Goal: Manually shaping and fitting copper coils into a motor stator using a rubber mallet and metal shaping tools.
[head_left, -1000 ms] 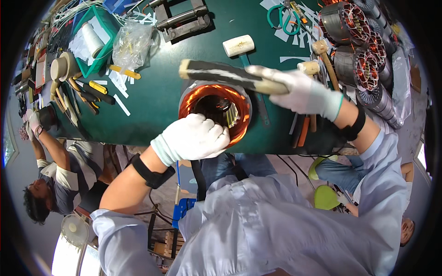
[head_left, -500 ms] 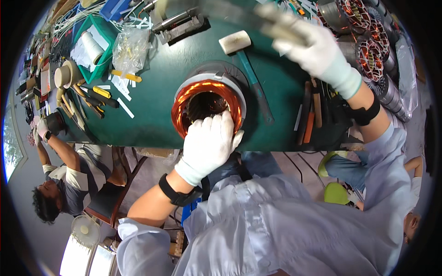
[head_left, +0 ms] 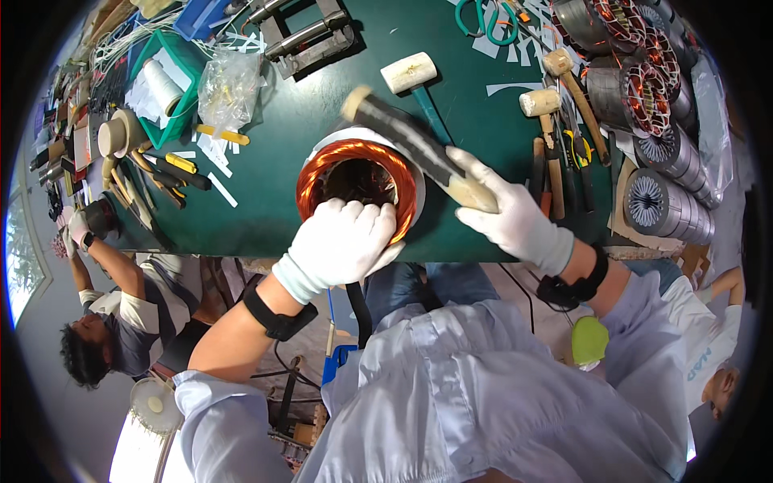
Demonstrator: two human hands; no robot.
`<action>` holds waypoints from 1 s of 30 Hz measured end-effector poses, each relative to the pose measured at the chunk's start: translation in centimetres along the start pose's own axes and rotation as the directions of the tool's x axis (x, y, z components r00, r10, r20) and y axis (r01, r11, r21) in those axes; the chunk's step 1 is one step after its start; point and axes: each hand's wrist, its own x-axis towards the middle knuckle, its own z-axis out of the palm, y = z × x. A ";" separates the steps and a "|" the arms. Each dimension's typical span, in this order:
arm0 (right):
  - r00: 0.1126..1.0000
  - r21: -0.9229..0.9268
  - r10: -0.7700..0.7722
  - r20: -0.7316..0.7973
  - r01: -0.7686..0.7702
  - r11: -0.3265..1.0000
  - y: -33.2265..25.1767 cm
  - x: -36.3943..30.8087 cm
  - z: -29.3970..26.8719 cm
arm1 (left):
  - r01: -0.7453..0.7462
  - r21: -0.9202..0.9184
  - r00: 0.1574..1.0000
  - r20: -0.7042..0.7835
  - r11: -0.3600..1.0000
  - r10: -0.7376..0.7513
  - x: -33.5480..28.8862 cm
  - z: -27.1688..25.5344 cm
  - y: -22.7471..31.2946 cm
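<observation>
A motor stator with a thick ring of copper winding (head_left: 312,181) sits on the green table, its bore facing up toward me. My left hand (head_left: 334,245), in a white glove, grips the near rim with fingers curled over into the bore; the fingertips are partly hidden. A thick round wooden stick (head_left: 411,146), wrapped in black with bare pale ends, slants above the stator's far right side. My right hand (head_left: 515,211), also gloved, is closed around the stick's near end. Behind the stick lies a white-headed mallet (head_left: 409,74) with a teal handle.
At right lie wooden mallets (head_left: 539,102), pliers (head_left: 580,149) and several stators (head_left: 672,205). A green bin (head_left: 165,129), a plastic bag (head_left: 229,84) and hand tools (head_left: 169,179) fill the left side. A metal frame (head_left: 310,40) stands at the back. A co-worker (head_left: 129,306) works at far left.
My right hand has swung down and left from the upper right, bringing the stick over the stator. My left hand stays on the winding, its forearm shifted slightly left.
</observation>
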 end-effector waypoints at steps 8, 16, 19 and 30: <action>0.864 -0.457 -0.481 0.151 0.492 0.741 1.4 6.7 -9.0 | 0.500 -0.074 0.843 -0.189 0.863 -0.504 2.7 1.2 5.4; 0.869 0.107 -0.085 -0.487 0.156 0.982 -0.8 7.5 -6.9 | 0.323 -0.020 0.916 -0.242 0.946 -0.318 1.9 1.5 3.5; 0.957 -0.377 -0.052 0.287 0.162 0.912 -0.6 4.9 -5.7 | 0.262 -0.028 0.936 -0.238 0.965 -0.261 1.0 1.7 2.5; 0.983 -0.259 0.054 0.177 -0.006 0.966 -1.2 3.9 -5.2 | -0.227 -0.035 0.974 0.008 0.973 0.228 0.3 -1.5 -2.8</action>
